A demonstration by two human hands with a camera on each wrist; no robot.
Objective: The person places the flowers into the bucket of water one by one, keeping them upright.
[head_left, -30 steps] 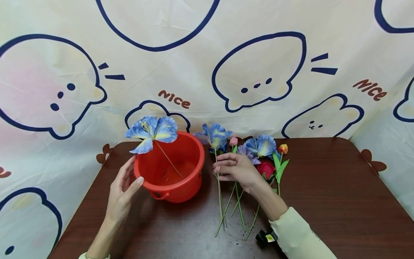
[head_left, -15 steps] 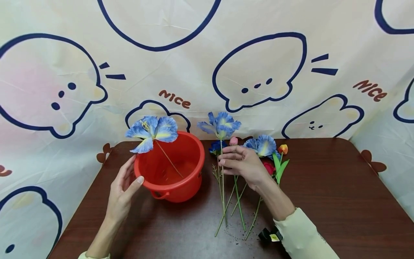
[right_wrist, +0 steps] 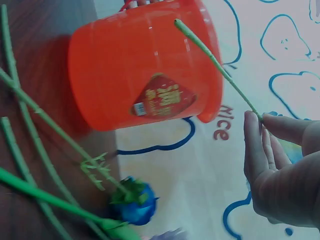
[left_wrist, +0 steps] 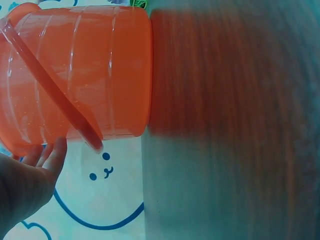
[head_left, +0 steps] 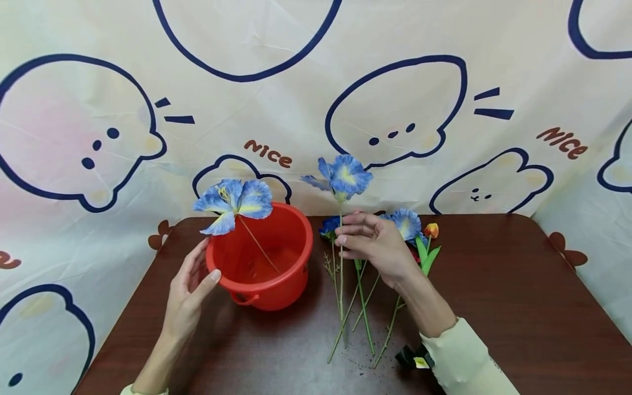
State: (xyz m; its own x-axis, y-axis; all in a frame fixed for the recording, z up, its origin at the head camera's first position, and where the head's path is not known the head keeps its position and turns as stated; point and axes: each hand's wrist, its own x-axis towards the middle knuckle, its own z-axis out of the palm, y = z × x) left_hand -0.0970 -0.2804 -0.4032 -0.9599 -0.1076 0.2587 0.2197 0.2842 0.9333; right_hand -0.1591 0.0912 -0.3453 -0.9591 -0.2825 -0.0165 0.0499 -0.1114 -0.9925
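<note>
A red bucket (head_left: 276,296) stands left of the middle of the table. My left hand (head_left: 185,293) touches its left side with fingers and thumb rather straight; in the left wrist view the fingertips of that hand (left_wrist: 37,172) meet the bucket wall. Inside the bucket leans an artificial blue flower (head_left: 232,203), its bloom above the rim. My right hand (head_left: 377,244) pinches the stem of another artificial blue flower (head_left: 345,178), held upright right of the bucket. In the right wrist view thumb and fingertips grip that thin green stem (right_wrist: 215,62), whose bloom is mostly hidden behind the hand.
More artificial flowers lie on the right: a dark blue rose (head_left: 329,226), a blue bloom (head_left: 407,224) and an orange tulip (head_left: 432,230), stems toward me. A small black object (head_left: 412,357) with a yellow label lies by my right sleeve. A printed cloth (head_left: 296,109) hangs behind the table.
My right hand has lifted the blue flower upward and slightly right, off the other flowers. My left hand and the bucket have stayed put.
</note>
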